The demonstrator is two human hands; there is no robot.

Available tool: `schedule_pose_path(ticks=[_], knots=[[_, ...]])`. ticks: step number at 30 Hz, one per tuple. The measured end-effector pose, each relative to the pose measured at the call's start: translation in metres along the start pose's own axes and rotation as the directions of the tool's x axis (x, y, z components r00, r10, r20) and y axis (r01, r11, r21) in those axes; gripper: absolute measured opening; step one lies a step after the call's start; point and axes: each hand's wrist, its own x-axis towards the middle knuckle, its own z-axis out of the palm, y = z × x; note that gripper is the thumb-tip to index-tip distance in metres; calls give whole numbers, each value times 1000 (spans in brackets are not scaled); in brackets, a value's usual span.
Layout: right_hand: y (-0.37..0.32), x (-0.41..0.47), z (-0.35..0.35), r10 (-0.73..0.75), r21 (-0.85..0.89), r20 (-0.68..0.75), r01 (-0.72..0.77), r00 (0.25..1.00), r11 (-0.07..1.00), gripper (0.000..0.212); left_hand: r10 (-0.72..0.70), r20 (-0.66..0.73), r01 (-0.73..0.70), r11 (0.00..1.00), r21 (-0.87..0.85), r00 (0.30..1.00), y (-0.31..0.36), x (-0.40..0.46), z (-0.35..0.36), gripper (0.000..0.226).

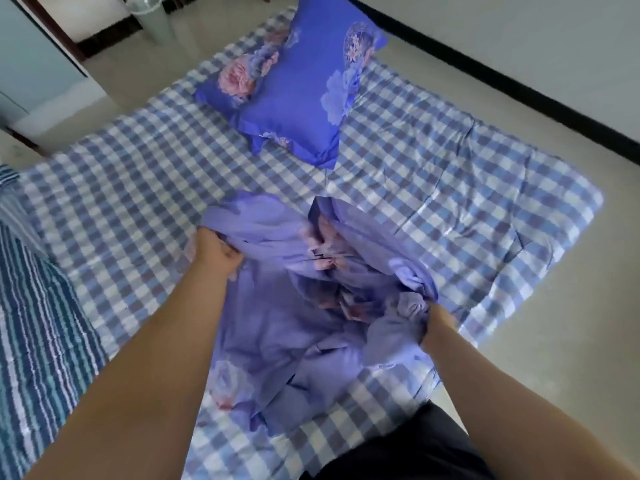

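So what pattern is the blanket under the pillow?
The blanket is blue-and-white checked, clearest in the head view.

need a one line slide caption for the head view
Left hand and right hand grip a crumpled purple floral pillowcase over a blue checked quilt, a matching pillow beyond.

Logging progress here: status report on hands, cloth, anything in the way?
Both left hand and right hand grip purple floral cover. Cover crumpled over checked quilt. Nothing blocks; pillow lies apart.

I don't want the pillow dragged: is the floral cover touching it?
Apart. The head view shows a strip of checked quilt between the floral cover and the pillow.
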Motion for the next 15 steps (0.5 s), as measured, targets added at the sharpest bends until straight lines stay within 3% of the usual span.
schedule_pose_path(ticks=[2,3,4,6,7,8,9,10,11,13,15], knots=[[-5,1,7,-65,-92,-5,64,998,994,20,-152,62,120,925,361,986,-13,-5,8,31],[-9,2,10,-111,-140,-6,109,994,984,15,-246,81,154,797,583,966,-16,-12,12,30],[-14,2,12,-159,-166,3,157,987,973,14,-312,76,138,608,782,947,-21,-21,14,31],[-30,-14,21,-202,-58,33,204,979,977,20,-315,60,-33,90,995,947,-34,-23,10,30],[-39,-19,26,-200,21,76,199,977,980,25,-350,76,-150,-191,970,934,-40,-16,4,23],[-48,-24,29,-206,117,99,194,974,974,29,-406,86,-260,-398,880,910,-47,-17,1,19],[-57,-26,31,-229,242,116,196,967,950,31,-457,69,-359,-587,726,887,-55,-14,-5,26],[-65,-23,29,-258,350,122,202,958,915,30,-473,27,-396,-705,589,881,-65,-12,-12,39],[-73,-21,27,-283,465,148,185,948,866,27,-429,-43,-359,-803,476,902,-71,-12,-18,51],[-86,-18,23,-327,569,195,165,925,805,22,-330,-94,-269,-878,396,939,-72,-11,-31,49],[-92,-14,24,-410,375,148,332,900,865,29,-199,23,-189,-882,432,980,-58,3,-40,43]])
